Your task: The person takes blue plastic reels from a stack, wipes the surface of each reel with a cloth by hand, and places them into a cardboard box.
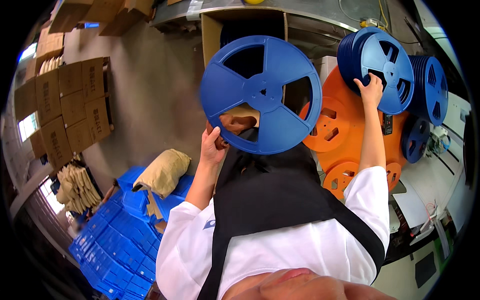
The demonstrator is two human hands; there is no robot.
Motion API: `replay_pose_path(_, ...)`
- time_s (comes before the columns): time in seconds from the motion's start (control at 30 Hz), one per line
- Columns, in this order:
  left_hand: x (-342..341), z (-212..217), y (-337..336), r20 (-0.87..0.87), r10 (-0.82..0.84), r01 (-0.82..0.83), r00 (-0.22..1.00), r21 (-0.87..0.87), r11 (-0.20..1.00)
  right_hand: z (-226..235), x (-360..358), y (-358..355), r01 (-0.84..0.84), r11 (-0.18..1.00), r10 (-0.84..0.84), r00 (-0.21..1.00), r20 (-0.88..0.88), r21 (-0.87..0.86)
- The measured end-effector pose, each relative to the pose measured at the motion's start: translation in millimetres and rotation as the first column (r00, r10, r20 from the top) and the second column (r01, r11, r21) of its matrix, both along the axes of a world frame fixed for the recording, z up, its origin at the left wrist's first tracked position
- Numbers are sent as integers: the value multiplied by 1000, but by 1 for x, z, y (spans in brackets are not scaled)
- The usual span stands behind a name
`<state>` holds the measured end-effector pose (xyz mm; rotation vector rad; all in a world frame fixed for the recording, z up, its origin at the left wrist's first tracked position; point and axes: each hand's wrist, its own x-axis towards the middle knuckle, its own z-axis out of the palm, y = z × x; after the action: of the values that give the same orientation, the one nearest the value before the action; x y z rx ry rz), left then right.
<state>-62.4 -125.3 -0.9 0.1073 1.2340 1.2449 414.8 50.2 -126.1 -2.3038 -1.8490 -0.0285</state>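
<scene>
A large blue plastic reel disc [292, 65] with cut-out windows and a centre hole faces up in front of me. My left hand [214, 144] grips its lower left rim, fingers passing beneath it. At the right, another blue reel disc [378, 56] fronts a stack of similar discs [346, 52]. My right hand [370, 91] holds that front disc at its left side, thumb by the rim and fingers at a window. Part of the fingers is hidden there. Below the held disc, an open cardboard box [210, 32] contains dark discs.
Large orange reel discs [325, 145] stand below my right arm. A further blue reel stack [425, 82] is at the far right. Blue plastic crates [117, 240] and a tan sack [167, 172] lie at lower left, with stacked cartons [70, 107] beyond. A grey table [320, 12] runs along the back.
</scene>
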Motion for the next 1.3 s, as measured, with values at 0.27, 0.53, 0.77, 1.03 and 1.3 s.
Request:
replay_pose_path(0.27, -8, -9, 8, 86, -59, 53, 995, 77, 996, 9, -20, -67, -74, 978, 120, 966, -231, 197)
replay_pose_path(0.53, -51, -31, 29, 219, -200, 172, 955, 139, 975, 1, -70, -113, 79, 993, -46, 939, -341, 83)
replay_pose_path(0.77, -127, -52, 61, 306, -228, 212, 924, 83, 974, -11, -185, -101, -73, 997, 68, 918, -392, 0)
replay_pose_path(1.03, -194, -72, 70, 254, -150, 168, 955, -47, 985, -45, -286, -42, -388, 920, 275, 734, -621, -52)
replay_pose_path(1.3, -211, -71, 63, 131, -49, 69, 990, -157, 985, -174, -303, 11, -419, 841, 178, 812, -555, -344)
